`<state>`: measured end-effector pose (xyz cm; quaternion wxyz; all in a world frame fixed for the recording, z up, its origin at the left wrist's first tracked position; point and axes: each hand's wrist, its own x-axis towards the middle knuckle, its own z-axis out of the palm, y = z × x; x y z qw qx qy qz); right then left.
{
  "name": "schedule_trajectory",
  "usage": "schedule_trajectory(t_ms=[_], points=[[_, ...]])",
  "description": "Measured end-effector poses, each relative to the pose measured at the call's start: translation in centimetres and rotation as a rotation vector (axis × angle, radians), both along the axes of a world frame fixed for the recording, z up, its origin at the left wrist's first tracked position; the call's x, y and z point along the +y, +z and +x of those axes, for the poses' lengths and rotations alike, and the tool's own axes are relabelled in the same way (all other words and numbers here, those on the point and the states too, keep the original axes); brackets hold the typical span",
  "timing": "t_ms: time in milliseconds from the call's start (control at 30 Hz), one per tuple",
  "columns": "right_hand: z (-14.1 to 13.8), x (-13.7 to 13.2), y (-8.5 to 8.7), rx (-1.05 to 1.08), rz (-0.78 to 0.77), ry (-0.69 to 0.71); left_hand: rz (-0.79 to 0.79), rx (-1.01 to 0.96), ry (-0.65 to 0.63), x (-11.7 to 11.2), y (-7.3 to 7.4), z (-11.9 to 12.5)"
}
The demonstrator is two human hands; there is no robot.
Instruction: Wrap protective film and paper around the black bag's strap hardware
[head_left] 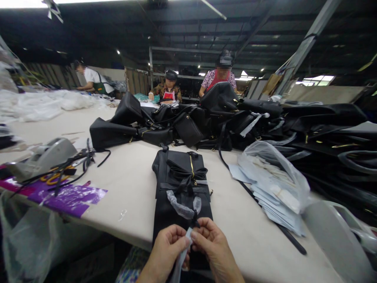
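Observation:
In front of me a black handbag (179, 182) with a gold zipper lies on the pale table. Its handle (183, 207) is wrapped in clear plastic and arches towards me. My left hand (171, 245) pinches a pale strip (180, 257) between thumb and fingers. My right hand (210, 243) is closed right beside it, its fingertips at the strip's upper end and near a small black tab below the handle. Whether paper or plastic, the strip's material is unclear. The lower part of the bag is partly hidden by both hands.
Black bags (188, 127) are heaped across the back and right of the table (126, 173). A plastic bag (273, 173) and light-blue sheets (273, 208) lie at right. A tape dispenser (47, 157), black straps and yellow-handled scissors (55, 176) are at left. Several people work beyond.

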<state>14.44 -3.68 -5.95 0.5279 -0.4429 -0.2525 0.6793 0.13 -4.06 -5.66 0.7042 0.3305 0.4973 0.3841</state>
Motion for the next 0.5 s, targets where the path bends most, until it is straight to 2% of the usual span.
schedule_trajectory(t_ms=[100,167,267,333,500], points=[[0.4,-0.5,-0.6,0.006,-0.102,-0.051,0.031,0.004,0.003,0.0,0.2,0.2],[0.6,-0.8,-1.5,-0.037,-0.117,-0.035,0.006,-0.046,0.0,-0.1,0.2,0.2],[0.4,-1.0,-2.3,-0.097,-0.094,0.06,-0.029,-0.094,0.01,-0.2,-0.1,0.3],[0.0,-1.1,-2.3,-0.117,-0.074,0.112,-0.022,-0.096,0.005,-0.1,-0.3,0.3],[-0.7,-1.1,-2.3,-0.188,0.002,0.089,0.078,-0.032,0.003,-0.2,-0.5,0.4]])
